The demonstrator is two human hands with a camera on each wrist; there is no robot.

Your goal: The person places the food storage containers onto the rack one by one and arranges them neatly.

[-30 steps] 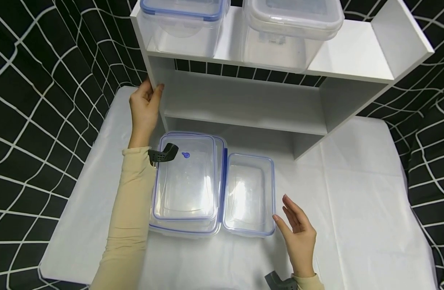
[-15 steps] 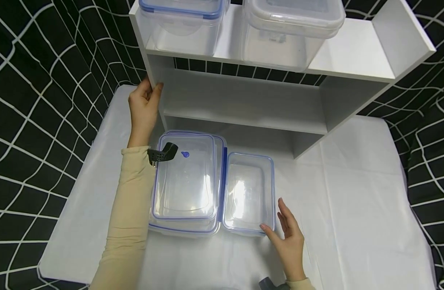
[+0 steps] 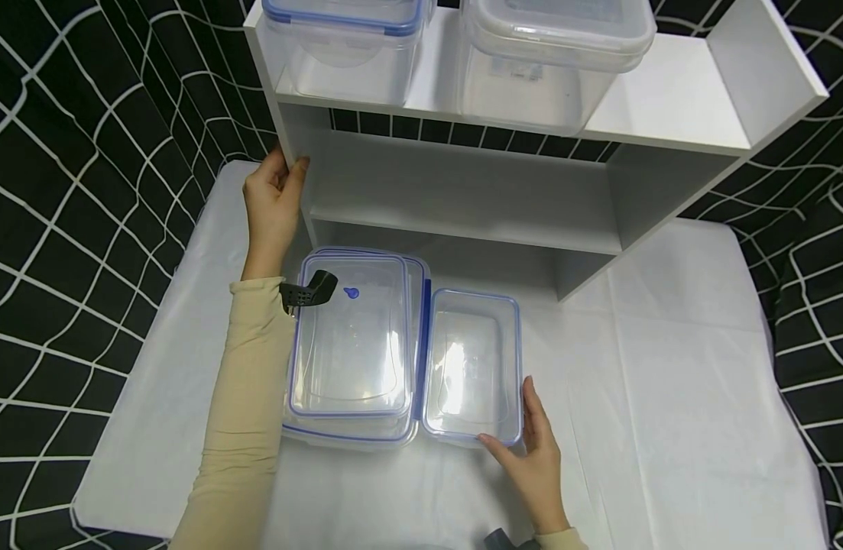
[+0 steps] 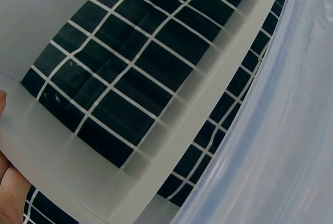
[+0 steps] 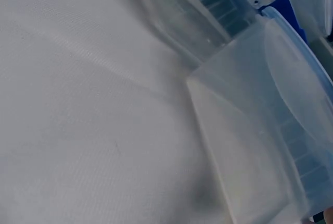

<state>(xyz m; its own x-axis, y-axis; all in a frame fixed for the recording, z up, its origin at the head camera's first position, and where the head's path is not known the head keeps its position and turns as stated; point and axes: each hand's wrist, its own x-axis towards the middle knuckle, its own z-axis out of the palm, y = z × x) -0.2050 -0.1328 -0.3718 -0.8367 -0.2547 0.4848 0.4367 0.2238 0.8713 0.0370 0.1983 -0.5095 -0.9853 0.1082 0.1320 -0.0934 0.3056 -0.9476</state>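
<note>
Head view: the left hand [image 3: 271, 206] is clamped on the left edge of the shelf [image 3: 462, 187], while well apart from it the right hand [image 3: 534, 462], thumb and fingers spread, touches the near right corner of the tub [image 3: 472, 359], which sits between the left and right edges of the table [image 3: 676, 428], just beside the stack [image 3: 352, 344]. Left wrist view: the left hand wraps that edge. Right wrist view: the tub stands upright.
</note>
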